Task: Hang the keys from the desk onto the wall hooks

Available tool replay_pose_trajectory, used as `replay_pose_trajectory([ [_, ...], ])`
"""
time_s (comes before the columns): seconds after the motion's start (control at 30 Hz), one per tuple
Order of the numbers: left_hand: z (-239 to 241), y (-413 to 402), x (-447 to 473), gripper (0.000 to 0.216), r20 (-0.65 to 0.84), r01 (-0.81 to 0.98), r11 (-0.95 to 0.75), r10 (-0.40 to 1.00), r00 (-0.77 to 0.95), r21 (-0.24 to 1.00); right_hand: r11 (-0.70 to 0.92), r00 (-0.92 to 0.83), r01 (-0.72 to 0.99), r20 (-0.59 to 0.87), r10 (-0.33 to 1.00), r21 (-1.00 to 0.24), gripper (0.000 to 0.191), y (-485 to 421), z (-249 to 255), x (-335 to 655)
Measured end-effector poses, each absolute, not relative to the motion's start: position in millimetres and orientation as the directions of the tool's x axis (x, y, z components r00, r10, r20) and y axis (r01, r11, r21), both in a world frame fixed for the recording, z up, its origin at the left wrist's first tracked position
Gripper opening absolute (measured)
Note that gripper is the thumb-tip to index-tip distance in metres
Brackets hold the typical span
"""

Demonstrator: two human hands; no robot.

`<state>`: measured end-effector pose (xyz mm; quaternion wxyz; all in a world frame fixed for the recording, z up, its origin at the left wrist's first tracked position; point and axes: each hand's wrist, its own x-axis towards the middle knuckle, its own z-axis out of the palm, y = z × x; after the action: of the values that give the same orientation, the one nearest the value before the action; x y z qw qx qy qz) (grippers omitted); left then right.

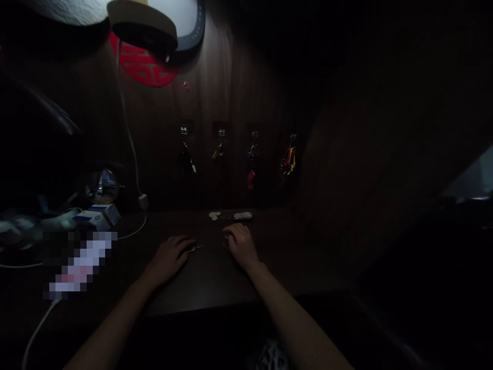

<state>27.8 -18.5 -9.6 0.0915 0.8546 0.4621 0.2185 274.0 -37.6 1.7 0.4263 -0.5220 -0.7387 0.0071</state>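
2 bare forearms (296,329) rise from the bottom of the view onto a dark wooden tabletop (208,288). The left hand (169,259) lies palm-down with its fingers together, a small metal key (196,248) just past the fingertips. The right hand (242,245) curls downward over a small dark object (225,243), but the dim light hides whether it is pinched. The hands stand apart. Pieces this small in such low light call for slow fingertip work.

Ahead of the right hand lie a silver remote (242,216) and a few pale coins (214,216). Farther ahead, 4 bunches of keys (252,159) hang on a wood-panel wall (231,92). Left of the left hand sit a pixelated power strip (80,264) and a white box with a blue label (96,218), its writing unreadable.
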Motion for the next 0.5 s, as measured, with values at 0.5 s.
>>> replay_pose_trajectory([
  [0.5, -15, -12, 21, 0.016, 0.37, 0.656, -0.48, 0.875, 0.313, 0.582, 0.476, -0.329, 0.773, 0.376, 0.866, -0.419, 0.032, -39, -3, 192],
])
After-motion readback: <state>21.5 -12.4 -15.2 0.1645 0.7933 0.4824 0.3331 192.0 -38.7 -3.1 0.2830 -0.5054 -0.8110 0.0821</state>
